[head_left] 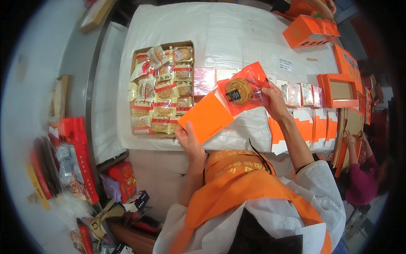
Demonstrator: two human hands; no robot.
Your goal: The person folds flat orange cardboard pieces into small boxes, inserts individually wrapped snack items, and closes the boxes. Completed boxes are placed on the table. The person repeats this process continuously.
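My left hand (190,141) grips the lower left corner of a flat orange box (206,119), with its thumb on top. My right hand (275,103) pinches the right edge of a red, partly clear packet that holds a round golden mooncake (244,88) and a small black sachet. The packet's left side meets the upper right end of the orange box, and I cannot tell if it reaches inside. Left of them on the table is a carton (193,59) filled with several individually wrapped mooncakes.
A white sheet covers the table (237,34). A row of small boxes (294,94) and orange-and-white cartons (302,127) stand to the right. An orange gift box (311,33) is at the far right, near another person's arm. A second person in purple (363,184) works at the right.
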